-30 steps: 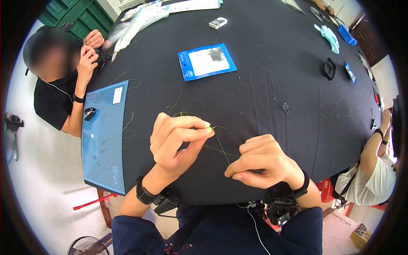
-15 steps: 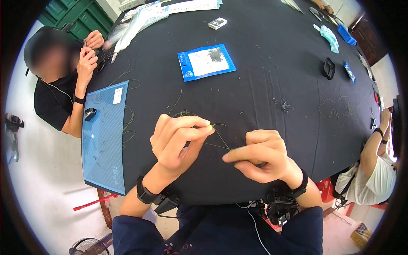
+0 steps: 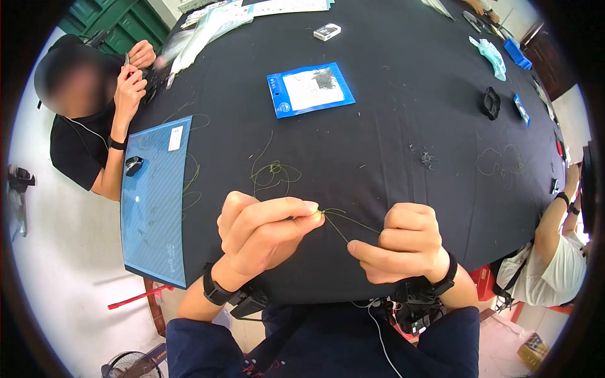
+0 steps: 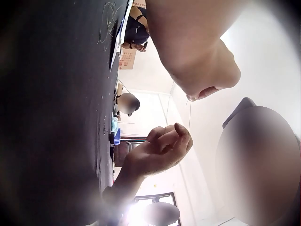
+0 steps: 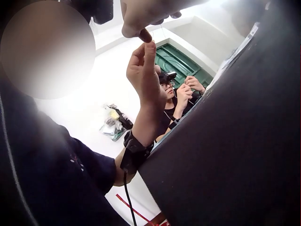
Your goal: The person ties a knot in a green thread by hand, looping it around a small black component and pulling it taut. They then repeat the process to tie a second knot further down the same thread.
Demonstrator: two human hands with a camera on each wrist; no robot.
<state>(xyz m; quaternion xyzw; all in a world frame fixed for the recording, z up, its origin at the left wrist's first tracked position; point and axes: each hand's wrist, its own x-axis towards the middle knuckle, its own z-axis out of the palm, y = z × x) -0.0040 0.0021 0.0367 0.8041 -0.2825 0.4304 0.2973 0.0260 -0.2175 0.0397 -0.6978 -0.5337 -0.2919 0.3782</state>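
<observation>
My left hand [image 3: 265, 233] pinches a thin green line [image 3: 336, 228], like fishing line, between thumb and index finger. A short free end sticks out just past those fingertips. Two strands run from the pinch across to my right hand [image 3: 406, 242]. One strand meets its thumb and index finger, and the other passes up to the curled fingers behind. Both hands are raised over the black table, and the strands between them look taut. In the left wrist view, the strands stretch between the left fingertips and the right hand [image 4: 162, 148].
Loose loops of green line [image 3: 275, 169] lie beyond my left hand. A blue mat [image 3: 154, 214] with a small black object [image 3: 133, 166] is at left, beside a seated person [image 3: 82, 138]. Farther off are a blue packet [image 3: 312, 91], a small white box [image 3: 327, 32] and dark scraps [image 3: 427, 159].
Both hands have come nearer the table's front edge, the right one also moving right. The two strands now spread apart between them. The loops on the table show more fully.
</observation>
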